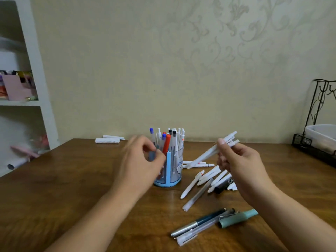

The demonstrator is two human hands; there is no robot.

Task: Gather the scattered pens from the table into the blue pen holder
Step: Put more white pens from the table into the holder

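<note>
The blue pen holder (173,170) stands upright at the middle of the wooden table (72,179), with several pens in it, white, blue and one red. My left hand (140,160) is blurred just left of the holder and partly covers it; its fingers curl with nothing clearly in them. My right hand (240,164) is raised to the right and grips a bundle of white pens (209,153) that slants up to the right. Several white pens (205,180) lie scattered under it. A dark pen, a clear pen and a teal pen (236,218) lie nearer to me.
Two white rolled items (108,140) lie at the table's far edge by the wall. A black wire rack (316,139) with a white tray stands at the right edge. White shelves (21,102) stand to the left of the table.
</note>
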